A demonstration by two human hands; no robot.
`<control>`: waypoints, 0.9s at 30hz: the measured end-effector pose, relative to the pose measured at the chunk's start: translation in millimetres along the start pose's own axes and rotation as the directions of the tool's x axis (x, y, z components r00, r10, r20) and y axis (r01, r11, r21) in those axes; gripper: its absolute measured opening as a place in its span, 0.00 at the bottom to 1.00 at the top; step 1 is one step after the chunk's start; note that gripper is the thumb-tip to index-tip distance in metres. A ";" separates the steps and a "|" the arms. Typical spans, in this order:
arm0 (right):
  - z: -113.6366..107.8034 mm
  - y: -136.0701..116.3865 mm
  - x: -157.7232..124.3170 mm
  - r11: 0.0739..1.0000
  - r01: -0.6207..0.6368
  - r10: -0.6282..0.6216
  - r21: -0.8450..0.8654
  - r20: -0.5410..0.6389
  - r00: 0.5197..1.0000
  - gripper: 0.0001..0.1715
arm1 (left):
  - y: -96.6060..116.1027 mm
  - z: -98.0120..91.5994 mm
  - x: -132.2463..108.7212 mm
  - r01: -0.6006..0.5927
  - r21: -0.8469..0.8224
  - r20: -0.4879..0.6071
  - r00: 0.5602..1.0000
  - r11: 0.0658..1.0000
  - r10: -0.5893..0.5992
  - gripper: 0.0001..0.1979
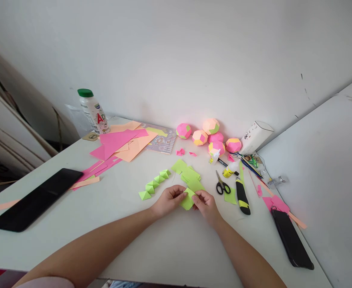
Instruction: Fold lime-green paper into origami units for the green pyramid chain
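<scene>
Between my two hands is a small piece of lime-green paper, partly folded at its edges. My left hand pinches its left edge between thumb and fingers. On the opposite edge, my right hand grips it the same way. Just beyond the hands lies a loose stack of green paper pieces. To the left stands a slanting row of folded green paper units. Black-handled scissors and a black and yellow utility knife rest to the right, near a green scrap.
Multicoloured paper balls sit against the wall. Nearby are a yellow-labelled glue bottle and a white container. Pink and orange sheets, a green-capped bottle and a black tablet occupy the left; a black phone lies right.
</scene>
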State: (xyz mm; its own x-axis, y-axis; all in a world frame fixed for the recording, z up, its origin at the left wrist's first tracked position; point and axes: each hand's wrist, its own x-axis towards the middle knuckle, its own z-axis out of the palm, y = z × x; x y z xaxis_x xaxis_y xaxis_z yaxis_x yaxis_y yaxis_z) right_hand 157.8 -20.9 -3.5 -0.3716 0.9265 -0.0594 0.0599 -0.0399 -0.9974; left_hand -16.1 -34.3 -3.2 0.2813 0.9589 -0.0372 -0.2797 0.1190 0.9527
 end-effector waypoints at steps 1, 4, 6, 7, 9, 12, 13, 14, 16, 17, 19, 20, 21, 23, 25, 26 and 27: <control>-0.1 0.1 -0.1 1.000 0.003 -0.003 -0.001 0.002 1.000 0.13 | -0.1 0.0 0.1 0.000 -0.002 0.002 1.000 1.000 0.000 0.14; -0.5 0.5 -0.4 1.000 0.007 -0.007 -0.003 0.005 1.000 0.13 | 0.0 -0.1 0.1 -0.002 -0.004 0.007 1.000 1.000 0.002 0.14; -0.8 1.0 -0.3 1.000 0.006 -0.006 -0.006 0.006 1.000 0.12 | -0.1 -0.3 0.1 -0.006 0.001 0.010 1.000 1.000 0.006 0.14; -0.9 1.2 -0.1 1.000 0.006 -0.006 -0.007 0.007 1.000 0.12 | -0.4 -0.5 0.1 -0.008 0.005 0.010 1.000 1.000 0.008 0.13; -0.9 1.6 0.4 1.000 0.010 -0.010 -0.007 0.006 1.000 0.12 | -1.5 -1.1 0.1 -0.013 0.010 0.011 1.000 1.000 0.013 0.13; -0.7 1.4 1.1 1.000 0.014 -0.014 -0.004 0.006 1.000 0.12 | -3.4 -2.2 0.1 -0.017 0.013 0.016 1.000 1.000 0.017 0.13; -0.5 1.3 1.2 1.000 0.013 -0.013 -0.002 0.006 1.000 0.12 | -3.8 -2.5 0.2 -0.016 0.015 0.017 1.000 1.000 0.016 0.13; -0.4 1.1 1.3 1.000 0.012 -0.012 -0.001 0.006 1.000 0.12 | -4.2 -2.7 0.3 -0.016 0.017 0.018 1.000 1.000 0.016 0.13; -0.2 0.9 1.4 1.000 0.010 -0.010 0.000 0.004 1.000 0.12 | -4.3 -2.7 0.4 -0.017 0.018 0.018 1.000 1.000 0.016 0.13; -0.1 0.9 1.4 1.000 0.010 -0.010 0.000 0.004 1.000 0.12 | -4.1 -2.6 0.4 -0.017 0.018 0.018 1.000 1.000 0.017 0.13; 0.0 0.6 1.2 1.000 0.010 -0.010 -0.003 0.002 1.000 0.12 | -3.6 -2.2 0.2 -0.016 0.016 0.018 1.000 1.000 0.016 0.12; 0.1 0.4 1.0 1.000 0.010 -0.010 -0.004 0.001 1.000 0.12 | -3.3 -2.1 0.0 -0.014 0.016 0.016 1.000 1.000 0.014 0.12; 0.3 0.2 0.7 1.000 0.009 -0.009 -0.004 0.002 1.000 0.12 | -3.0 -1.9 -0.2 -0.013 0.017 0.014 1.000 1.000 0.013 0.12; 0.6 -0.5 0.1 1.000 0.007 -0.007 -0.001 0.004 1.000 0.12 | -2.6 -2.0 -0.6 -0.014 0.022 0.011 1.000 1.000 0.014 0.12; 0.9 -1.1 -0.3 1.000 0.004 -0.004 0.004 0.005 1.000 0.12 | -2.3 -2.2 -1.0 -0.017 0.024 0.016 1.000 1.000 0.016 0.12; 1.0 -1.3 -0.5 1.000 0.004 -0.004 0.005 0.004 1.000 0.12 | -2.2 -2.4 -1.1 -0.018 0.024 0.019 1.000 1.000 0.017 0.12; 1.1 -1.4 -0.5 1.000 0.003 -0.003 0.006 0.003 1.000 0.12 | -2.0 -2.4 -1.1 -0.018 0.024 0.023 1.000 1.000 0.017 0.12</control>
State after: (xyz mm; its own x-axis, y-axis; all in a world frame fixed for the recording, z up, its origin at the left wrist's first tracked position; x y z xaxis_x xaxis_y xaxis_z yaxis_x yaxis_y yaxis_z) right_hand 156.8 -21.7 -2.1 -0.3749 0.9253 -0.0566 0.0535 -0.0394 -0.9978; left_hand -18.0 -35.0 -5.8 0.2977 0.9546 -0.0138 -0.2630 0.0959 0.9600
